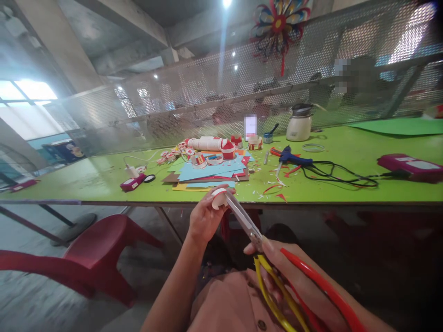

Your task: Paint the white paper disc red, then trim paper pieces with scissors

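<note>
Just in front of the table edge, my left hand (205, 216) is closed on a small curled white paper piece (219, 198) with a red edge. My right hand (282, 263) grips a pair of scissors (244, 219) with red and yellow handles. The scissor blades point up and to the left, and their tips touch or overlap the paper piece. Whether the blades are cutting into it, I cannot tell. Beyond my hands lies a stack of coloured paper (211, 171) with red and white paper rings on it.
The green table (328, 189) carries a blue glue gun (294, 157) with a black cord, paper scraps, a white jar (299, 124), and purple power strips (410, 167). A mesh partition (194, 106) stands behind. A red chair (104, 244) is at lower left.
</note>
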{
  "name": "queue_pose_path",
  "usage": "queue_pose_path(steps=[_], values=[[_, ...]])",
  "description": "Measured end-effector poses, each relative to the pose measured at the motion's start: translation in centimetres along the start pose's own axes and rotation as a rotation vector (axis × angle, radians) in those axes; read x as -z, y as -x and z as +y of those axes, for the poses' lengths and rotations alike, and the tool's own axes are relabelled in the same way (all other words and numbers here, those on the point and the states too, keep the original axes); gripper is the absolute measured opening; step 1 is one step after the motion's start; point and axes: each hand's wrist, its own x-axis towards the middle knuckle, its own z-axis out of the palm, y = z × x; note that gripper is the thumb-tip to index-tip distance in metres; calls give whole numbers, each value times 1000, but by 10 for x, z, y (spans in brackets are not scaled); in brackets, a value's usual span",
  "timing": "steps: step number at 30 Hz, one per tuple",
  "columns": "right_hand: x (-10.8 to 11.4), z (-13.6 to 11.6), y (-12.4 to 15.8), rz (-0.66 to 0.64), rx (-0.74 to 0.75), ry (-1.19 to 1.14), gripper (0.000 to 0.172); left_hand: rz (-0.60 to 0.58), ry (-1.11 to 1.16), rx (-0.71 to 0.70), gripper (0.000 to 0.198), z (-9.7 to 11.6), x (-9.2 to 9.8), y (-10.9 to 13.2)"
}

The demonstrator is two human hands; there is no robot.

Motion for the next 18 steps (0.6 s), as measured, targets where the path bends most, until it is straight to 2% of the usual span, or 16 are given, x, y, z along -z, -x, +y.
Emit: queue_pose_path(steps=[3, 8, 14, 18], values=[[0, 2, -11, 94, 138, 246, 56, -7, -42, -38, 36, 2, -4, 2], [0, 7, -11, 214, 329, 558, 41, -23, -121, -57, 35, 7, -10, 5], [3, 5, -10, 228, 402, 652, 37, -46, -172, -114, 32, 8, -14, 4], [6, 7, -11, 173, 402, 691, 34, -50, -196, -119, 31, 7, -15, 4]])
